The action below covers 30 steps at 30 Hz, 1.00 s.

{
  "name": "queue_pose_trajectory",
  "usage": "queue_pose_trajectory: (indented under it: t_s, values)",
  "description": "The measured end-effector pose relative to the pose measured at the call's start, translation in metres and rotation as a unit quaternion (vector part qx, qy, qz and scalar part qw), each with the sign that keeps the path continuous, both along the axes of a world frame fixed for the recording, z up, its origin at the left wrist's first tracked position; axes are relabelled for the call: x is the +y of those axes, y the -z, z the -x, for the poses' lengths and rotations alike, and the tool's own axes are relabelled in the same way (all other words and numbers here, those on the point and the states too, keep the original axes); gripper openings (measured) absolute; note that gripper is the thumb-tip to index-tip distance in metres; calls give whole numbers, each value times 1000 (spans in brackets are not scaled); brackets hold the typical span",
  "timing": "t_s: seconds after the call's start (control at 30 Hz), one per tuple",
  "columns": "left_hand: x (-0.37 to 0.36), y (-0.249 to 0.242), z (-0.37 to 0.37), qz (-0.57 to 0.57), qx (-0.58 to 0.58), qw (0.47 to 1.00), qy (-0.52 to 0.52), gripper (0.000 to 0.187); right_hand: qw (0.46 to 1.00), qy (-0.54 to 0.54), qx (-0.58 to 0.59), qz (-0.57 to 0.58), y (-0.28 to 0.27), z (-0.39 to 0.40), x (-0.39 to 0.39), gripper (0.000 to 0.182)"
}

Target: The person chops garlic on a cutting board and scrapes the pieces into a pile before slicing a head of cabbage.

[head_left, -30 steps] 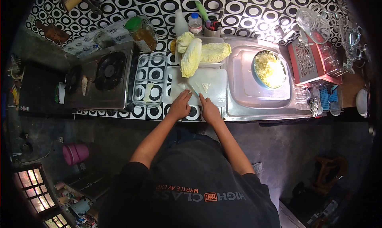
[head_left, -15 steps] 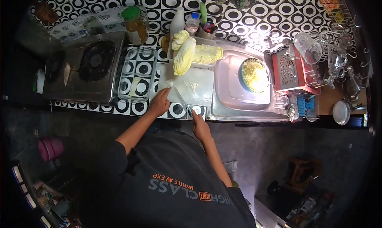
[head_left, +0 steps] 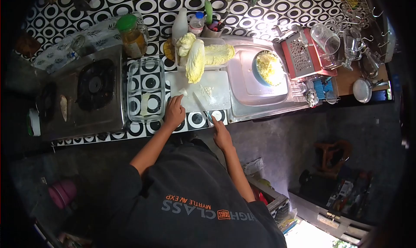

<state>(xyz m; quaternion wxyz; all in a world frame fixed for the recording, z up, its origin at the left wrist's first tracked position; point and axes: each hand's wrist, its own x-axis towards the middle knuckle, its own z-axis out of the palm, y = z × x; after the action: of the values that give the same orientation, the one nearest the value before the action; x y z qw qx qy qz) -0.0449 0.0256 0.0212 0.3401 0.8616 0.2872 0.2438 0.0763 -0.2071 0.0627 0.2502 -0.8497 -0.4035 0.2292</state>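
Observation:
My right hand [head_left: 222, 134] is closed round the handle of a knife [head_left: 201, 103]. The blade points up and left over the white cutting board [head_left: 220, 81]. My left hand [head_left: 175, 112] rests at the board's lower left edge, fingers bent and slightly apart, tips just below a small white piece [head_left: 183, 92]. Nothing shows between those fingers. Finely chopped pale bits [head_left: 206, 91] lie right of the blade. Above the board, a napa cabbage [head_left: 195, 61] and another cabbage piece [head_left: 219, 55] lie over a clear container.
Left of the board sits a glass dish [head_left: 145, 90] holding a pale strip, then a gas stove [head_left: 100, 113]. A green-lidded jar [head_left: 132, 39] stands behind. At right, a bowl of shredded cabbage [head_left: 268, 68] sits in the sink [head_left: 242, 85], beside a red grater-like box [head_left: 299, 54].
The camera view has shifted and tilted a little. My left fingertips are slightly farther from the white piece. The knife stays in my right hand, its blade on or just above the board.

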Motion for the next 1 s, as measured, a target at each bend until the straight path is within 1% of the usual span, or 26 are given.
queue_pose_trajectory:
  t_s: [0.03,0.07,0.1,0.17,0.27,0.37,0.4,0.5,0.53,0.6,0.73,0.83,0.9,0.97,1.0]
  values:
    - [1,-1,2,1,5,1000,-5,49,1000,1,-4,-13,2,4,-3,81]
    - [3,0,2,-10,-2,1000,-4,50,1000,25,-11,5,5,5,-5,81]
    - [5,0,1,-13,-2,1000,-5,49,998,50,22,22,1,3,-5,79]
    - [10,-2,-3,-23,-5,1000,-7,49,997,73,1,13,-1,3,-3,76]
    - [19,0,-9,-24,-1,1000,3,49,995,87,-8,46,-14,12,6,74]
    - [22,3,-18,-27,10,1000,-8,49,997,75,-12,33,2,18,6,80]
    - [23,4,-21,-29,16,999,-18,49,996,82,-20,38,4,19,6,79]
    - [26,7,-26,-25,83,996,-19,51,997,74,-26,22,4,15,6,77]
    - [27,7,-26,-44,102,994,-20,51,997,74,-24,25,3,13,8,76]
    - [25,7,-26,-42,104,993,-27,52,997,72,-21,28,0,6,12,75]
    - [20,3,-31,-50,123,989,-59,52,999,32,13,-11,4,-8,15,73]
    - [15,3,-39,-58,134,985,-86,49,999,-17,4,-36,14,-27,11,73]
    - [10,3,-45,-61,143,982,-108,47,998,-58,-11,-21,19,-42,7,77]
    - [5,4,-50,-60,147,977,-140,42,993,-110,20,-35,21,-60,1,73]
    - [2,4,-51,-60,152,974,-155,40,993,-116,18,-32,18,-66,-1,70]
